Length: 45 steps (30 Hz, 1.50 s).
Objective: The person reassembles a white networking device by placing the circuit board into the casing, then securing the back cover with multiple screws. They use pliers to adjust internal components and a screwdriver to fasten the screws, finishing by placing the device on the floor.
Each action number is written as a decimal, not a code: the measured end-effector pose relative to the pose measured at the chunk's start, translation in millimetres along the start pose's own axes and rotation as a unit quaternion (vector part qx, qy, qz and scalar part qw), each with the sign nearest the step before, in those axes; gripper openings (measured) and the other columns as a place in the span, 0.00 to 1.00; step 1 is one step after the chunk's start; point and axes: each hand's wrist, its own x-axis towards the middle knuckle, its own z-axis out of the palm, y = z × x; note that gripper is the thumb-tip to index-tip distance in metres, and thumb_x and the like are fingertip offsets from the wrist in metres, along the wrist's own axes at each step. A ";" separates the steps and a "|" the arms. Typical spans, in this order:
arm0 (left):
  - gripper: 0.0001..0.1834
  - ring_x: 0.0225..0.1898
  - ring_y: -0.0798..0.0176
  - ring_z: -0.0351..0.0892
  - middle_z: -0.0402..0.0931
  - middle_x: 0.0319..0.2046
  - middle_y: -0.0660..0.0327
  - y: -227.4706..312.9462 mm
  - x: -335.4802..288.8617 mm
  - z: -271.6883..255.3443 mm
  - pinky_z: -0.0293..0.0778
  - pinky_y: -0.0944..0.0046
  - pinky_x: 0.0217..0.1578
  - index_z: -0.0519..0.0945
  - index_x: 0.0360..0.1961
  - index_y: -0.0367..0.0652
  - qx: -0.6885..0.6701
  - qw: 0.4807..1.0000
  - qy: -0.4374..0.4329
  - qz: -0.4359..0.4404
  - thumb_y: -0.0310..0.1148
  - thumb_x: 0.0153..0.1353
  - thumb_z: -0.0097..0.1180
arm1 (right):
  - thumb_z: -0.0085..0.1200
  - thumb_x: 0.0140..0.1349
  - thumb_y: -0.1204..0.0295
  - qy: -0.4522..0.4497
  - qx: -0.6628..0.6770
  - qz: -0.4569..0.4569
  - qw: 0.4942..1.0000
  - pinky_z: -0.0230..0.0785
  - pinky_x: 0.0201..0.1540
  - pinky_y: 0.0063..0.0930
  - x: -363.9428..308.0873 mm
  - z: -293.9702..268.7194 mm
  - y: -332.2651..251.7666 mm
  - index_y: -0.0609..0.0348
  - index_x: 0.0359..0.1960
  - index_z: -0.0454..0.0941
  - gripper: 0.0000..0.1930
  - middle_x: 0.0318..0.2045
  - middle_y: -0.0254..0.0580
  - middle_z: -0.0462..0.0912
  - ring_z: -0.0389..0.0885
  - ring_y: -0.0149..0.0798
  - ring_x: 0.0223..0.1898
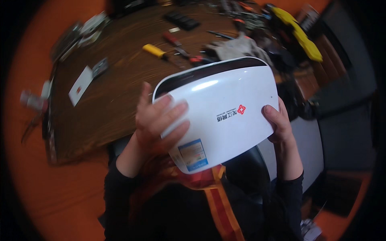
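A white plastic router-like box (219, 96) with rounded corners and a dark strip along its far edge is held up in front of me, tilted. It carries a small red emblem with upside-down print, and a blue-edged sticker (193, 155) near its lower left corner. My right hand (278, 120) grips the right edge, thumb on top and fingers underneath. Over the left side lies my left hand (161, 122), its fingers spread and smeared by motion; whether it touches the surface I cannot tell.
Beyond the box is a dark wooden table (116, 64). On it lie a yellow-handled screwdriver (154, 51), a red-handled tool (172, 39), a black remote-like object (181, 21), a grey cloth (241, 47) and a white card (81, 85). A long yellow object (297, 34) is at far right.
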 end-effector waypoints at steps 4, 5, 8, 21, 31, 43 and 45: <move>0.42 0.68 0.45 0.46 0.52 0.66 0.51 -4.1 17.7 57.5 0.42 0.44 0.65 0.59 0.64 0.51 -0.036 0.967 -0.127 -0.216 0.31 0.47 0.64 | 0.55 0.57 0.58 0.141 0.063 -0.121 0.981 0.74 0.45 0.30 -64.4 -57.8 10.9 0.66 0.56 0.63 0.30 0.45 0.50 0.76 0.79 0.39 0.43; 0.39 0.68 0.45 0.46 0.52 0.65 0.51 -10.4 18.3 71.3 0.42 0.48 0.65 0.62 0.64 0.52 -0.014 0.954 -0.189 -0.231 0.30 0.48 0.62 | 0.53 0.59 0.58 0.211 0.091 -0.123 0.965 0.74 0.45 0.30 -80.8 -75.3 15.5 0.65 0.56 0.63 0.29 0.45 0.50 0.76 0.79 0.39 0.43; 0.30 0.69 0.45 0.41 0.48 0.67 0.52 -43.1 10.3 116.8 0.44 0.48 0.65 0.64 0.63 0.60 0.095 0.958 -0.262 -0.068 0.33 0.59 0.54 | 0.47 0.64 0.54 0.379 0.331 -0.245 0.829 0.73 0.48 0.32 -115.8 -127.1 51.4 0.58 0.58 0.62 0.26 0.50 0.45 0.73 0.76 0.41 0.49; 0.27 0.67 0.44 0.45 0.51 0.65 0.46 -162.0 -50.7 149.8 0.42 0.49 0.64 0.55 0.67 0.59 0.055 0.898 -0.401 -0.172 0.52 0.69 0.28 | 0.48 0.65 0.63 0.795 0.548 -0.239 0.107 0.81 0.34 0.47 -306.9 -262.5 321.9 0.50 0.59 0.56 0.23 0.53 0.49 0.68 0.74 0.53 0.45; 0.28 0.59 0.41 0.59 0.57 0.64 0.51 -241.0 -67.1 158.0 0.54 0.52 0.57 0.54 0.67 0.58 0.102 0.877 -0.371 -0.288 0.53 0.68 0.28 | 0.53 0.60 0.71 0.808 0.526 -0.262 0.034 0.76 0.38 0.52 -424.4 -237.5 472.3 0.31 0.62 0.46 0.34 0.61 0.36 0.55 0.65 0.52 0.55; 0.27 0.64 0.52 0.57 0.55 0.66 0.56 -252.0 -58.2 171.7 0.52 0.55 0.61 0.56 0.66 0.51 0.125 0.875 -0.384 -0.266 0.48 0.70 0.26 | 0.58 0.53 0.77 0.829 0.504 -0.172 0.169 0.69 0.32 0.37 -467.0 -276.5 525.8 0.34 0.59 0.54 0.35 0.55 0.33 0.67 0.71 0.45 0.50; 0.27 0.64 0.52 0.57 0.55 0.65 0.56 -247.3 -54.0 177.1 0.52 0.55 0.61 0.56 0.66 0.51 0.130 0.871 -0.389 -0.271 0.48 0.70 0.26 | 0.58 0.54 0.77 0.863 0.442 -0.196 0.146 0.69 0.28 0.36 -485.9 -302.4 519.6 0.35 0.60 0.54 0.35 0.55 0.33 0.67 0.74 0.46 0.47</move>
